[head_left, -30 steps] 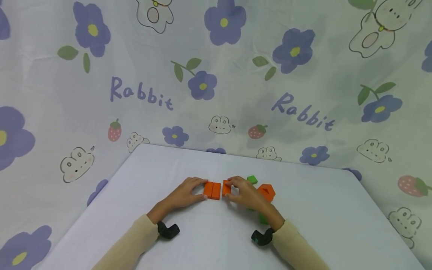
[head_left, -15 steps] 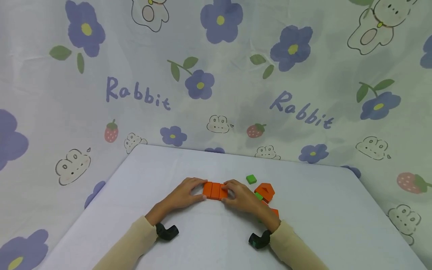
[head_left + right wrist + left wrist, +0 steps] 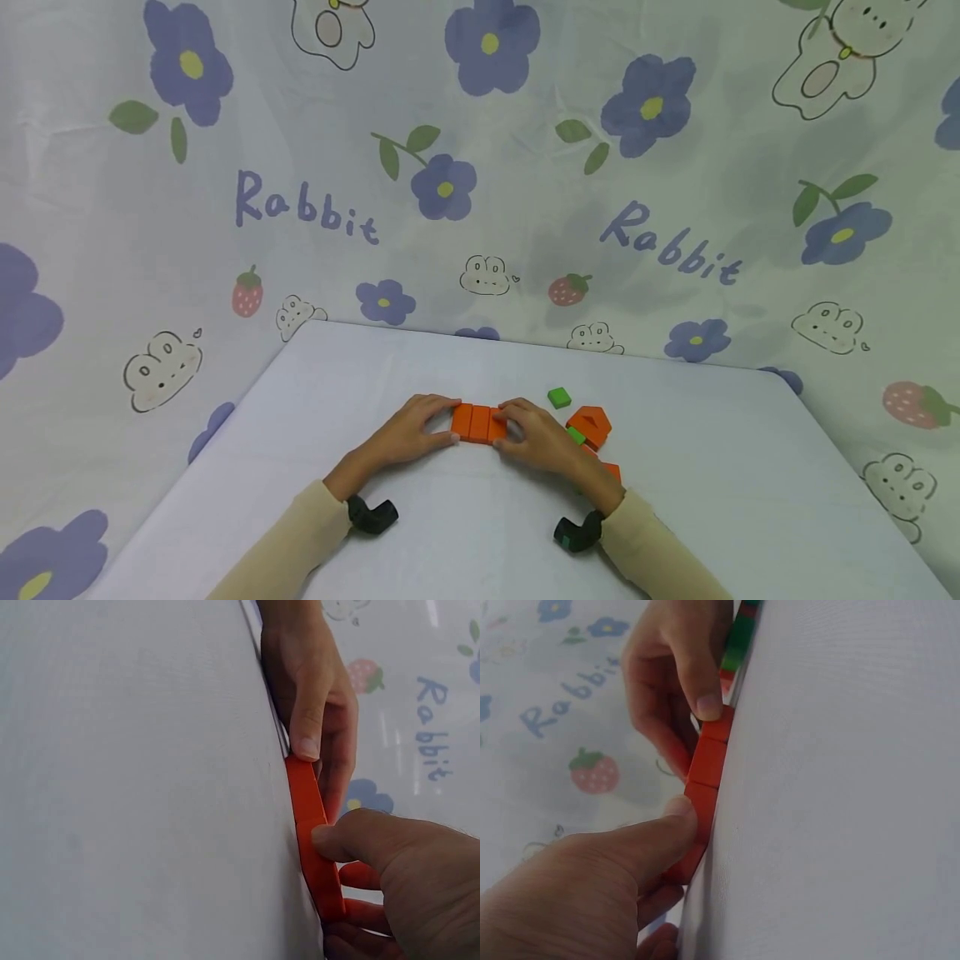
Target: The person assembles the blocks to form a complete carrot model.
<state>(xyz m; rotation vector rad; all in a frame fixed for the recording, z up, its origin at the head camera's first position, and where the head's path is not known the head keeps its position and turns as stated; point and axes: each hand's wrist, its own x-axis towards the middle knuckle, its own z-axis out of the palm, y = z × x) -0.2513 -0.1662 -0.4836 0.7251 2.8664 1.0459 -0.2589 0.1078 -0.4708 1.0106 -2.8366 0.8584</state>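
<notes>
Three orange blocks [image 3: 480, 423] lie side by side in a row on the white table, their edges touching. At the row's left end my left hand [image 3: 408, 432] pinches the outer block between thumb and fingers. My right hand [image 3: 542, 439] grips the right-end block [image 3: 497, 423] the same way, its fingers covering part of it. From the left wrist, the orange row [image 3: 706, 761] shows low and edge-on, with the left thumb [image 3: 676, 817] on its near side. In the right wrist view the right thumb [image 3: 330, 841] presses the side of the row.
Right of the row lie a green block [image 3: 558, 397], an orange angular piece [image 3: 590, 427], a small green piece [image 3: 575, 436] and another orange piece [image 3: 612, 472], partly behind the right wrist. A patterned cloth [image 3: 525, 208] hangs behind the white table [image 3: 375, 358].
Over the last second the right hand has moved left with its orange block, closing the gap to the other two. Since half a second ago both hands are nearly still.
</notes>
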